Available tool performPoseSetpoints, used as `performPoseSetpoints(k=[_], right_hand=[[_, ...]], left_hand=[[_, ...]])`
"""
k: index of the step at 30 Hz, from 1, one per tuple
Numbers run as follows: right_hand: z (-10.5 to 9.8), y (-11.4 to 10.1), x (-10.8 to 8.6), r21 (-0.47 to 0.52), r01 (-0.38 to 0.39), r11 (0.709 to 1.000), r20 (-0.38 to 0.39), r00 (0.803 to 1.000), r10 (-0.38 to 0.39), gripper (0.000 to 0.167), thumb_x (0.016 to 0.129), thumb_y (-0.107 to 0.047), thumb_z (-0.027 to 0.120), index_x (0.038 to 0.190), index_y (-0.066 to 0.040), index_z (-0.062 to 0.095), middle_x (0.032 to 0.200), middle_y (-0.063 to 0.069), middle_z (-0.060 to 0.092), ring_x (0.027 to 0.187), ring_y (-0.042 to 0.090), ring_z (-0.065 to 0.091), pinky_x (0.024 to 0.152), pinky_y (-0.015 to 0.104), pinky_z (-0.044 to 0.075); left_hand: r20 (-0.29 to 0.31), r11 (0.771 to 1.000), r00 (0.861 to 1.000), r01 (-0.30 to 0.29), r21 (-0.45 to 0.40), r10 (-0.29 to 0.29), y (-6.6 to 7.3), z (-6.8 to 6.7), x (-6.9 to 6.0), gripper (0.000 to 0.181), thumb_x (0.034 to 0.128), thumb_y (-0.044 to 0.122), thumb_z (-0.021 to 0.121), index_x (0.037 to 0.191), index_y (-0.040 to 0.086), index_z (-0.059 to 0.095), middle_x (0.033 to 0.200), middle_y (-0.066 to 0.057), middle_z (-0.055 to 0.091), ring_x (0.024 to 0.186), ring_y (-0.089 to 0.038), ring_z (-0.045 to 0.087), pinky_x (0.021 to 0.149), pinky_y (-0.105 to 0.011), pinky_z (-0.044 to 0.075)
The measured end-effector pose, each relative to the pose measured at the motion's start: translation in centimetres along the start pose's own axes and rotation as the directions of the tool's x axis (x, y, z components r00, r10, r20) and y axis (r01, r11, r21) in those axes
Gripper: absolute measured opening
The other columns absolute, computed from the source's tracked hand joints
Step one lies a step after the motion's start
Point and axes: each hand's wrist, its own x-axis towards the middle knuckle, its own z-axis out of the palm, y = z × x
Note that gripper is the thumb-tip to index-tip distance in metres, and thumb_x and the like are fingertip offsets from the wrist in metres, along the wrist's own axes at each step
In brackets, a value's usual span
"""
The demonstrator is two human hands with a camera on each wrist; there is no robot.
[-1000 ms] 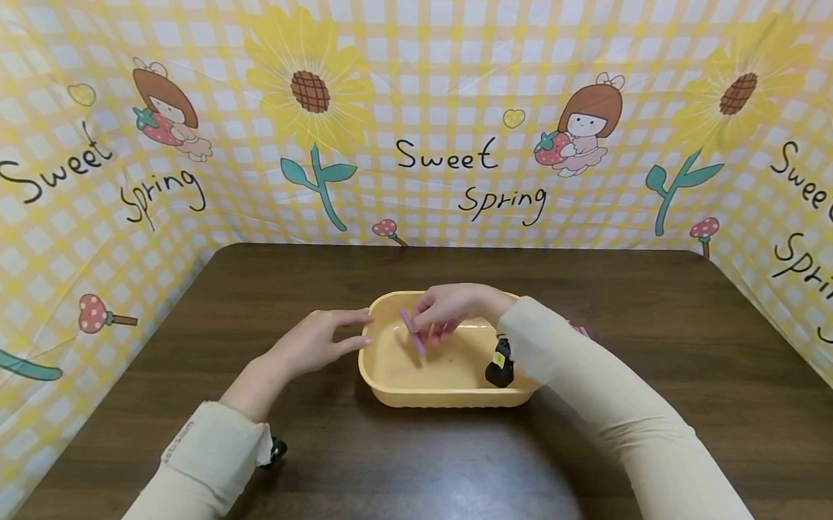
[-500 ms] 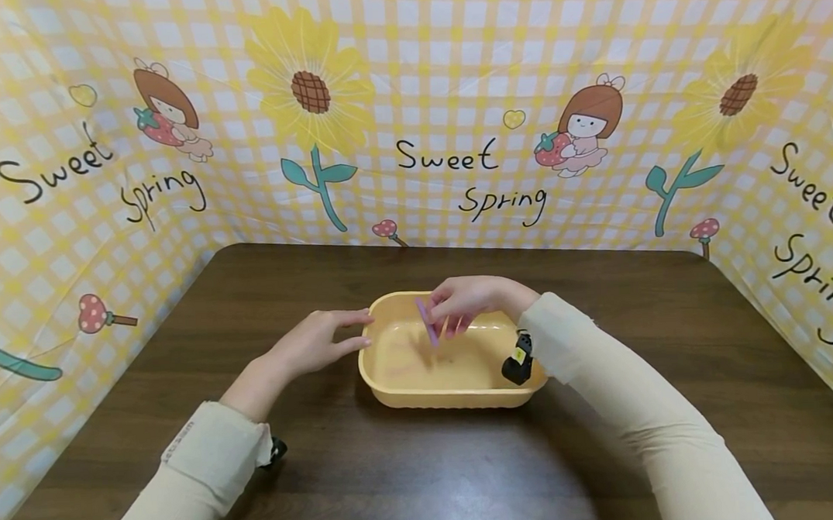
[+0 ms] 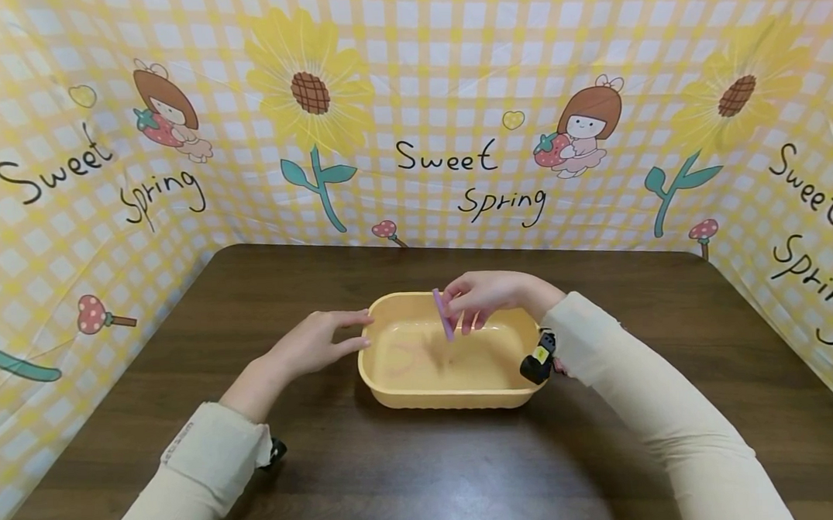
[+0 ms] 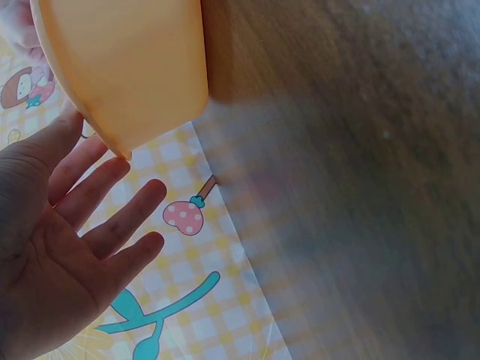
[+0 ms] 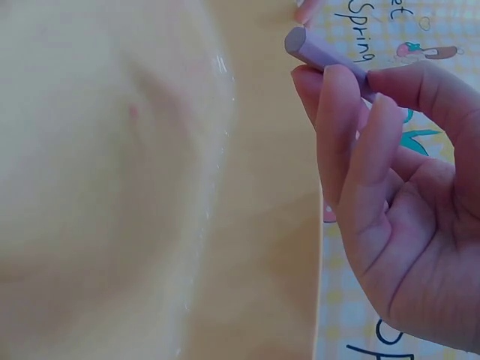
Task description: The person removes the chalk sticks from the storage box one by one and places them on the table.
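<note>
A yellow plastic basin [image 3: 429, 400] stands on the table. My left hand [image 3: 311, 342] touches its left rim with thumb and fingertips; in the left wrist view the fingers [image 4: 124, 225] are spread and fairly straight. Over the basin, my right hand [image 3: 484, 297] pinches a slim purple stick [image 3: 444, 315] between thumb and fingers. The right wrist view shows the stick's flat, angular end [image 5: 297, 39] pointing out past the fingertips. It is held tilted, above the basin floor.
The brown wooden table [image 3: 314, 482] reaches back to a yellow checked cloth [image 3: 423, 97] with printed flowers. Small black devices hang at both wrists. Something pink [image 3: 559, 367] shows partly behind the right cuff, too hidden to tell what it is.
My right hand has moved right and slightly up, away from the basin's left side, carrying the purple stick. The left hand and basin have stayed put.
</note>
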Motion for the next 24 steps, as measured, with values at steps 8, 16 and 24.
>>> performPoseSetpoints(k=[8,16,24], right_hand=[[-0.7,0.5,-1.7,0.006,0.027,1.000,-0.005,1.000,-0.027,0.019,0.095,-0.023,0.050,0.101,-0.005,0.055,0.087,0.001,0.067,0.069,0.013,0.060,0.060,0.022,0.048],[-1.1,1.3,-2.8,0.007,0.026,1.000,-0.019,0.999,-0.026,0.021,0.095,-0.023,0.051,0.105,-0.005,0.055,0.086,0.001,0.069,0.072,0.013,0.062,0.062,0.023,0.050],[-1.3,2.2,-4.2,0.017,0.042,0.999,-0.037,0.998,-0.041,0.021,0.096,-0.022,0.050,0.103,-0.004,0.055,0.087,0.002,0.069,0.070,0.012,0.061,0.060,0.022,0.050]], left_hand=[[0.001,1.000,1.000,0.001,0.001,-0.001,0.0,0.0,0.0,0.043,0.0892,0.025,0.063,0.127,0.006,0.058,0.134,-0.012,0.055,0.124,-0.031,0.052,0.103,-0.049,0.043],[0.005,1.000,1.000,0.002,0.005,-0.002,0.0,0.0,0.0,0.043,0.0894,0.025,0.063,0.127,0.006,0.058,0.134,-0.012,0.055,0.124,-0.031,0.052,0.102,-0.048,0.043],[0.005,1.000,1.000,-0.001,0.001,0.001,-0.1,0.0,0.0,0.042,0.0895,0.025,0.063,0.127,0.006,0.058,0.134,-0.012,0.055,0.124,-0.031,0.052,0.102,-0.048,0.043]])
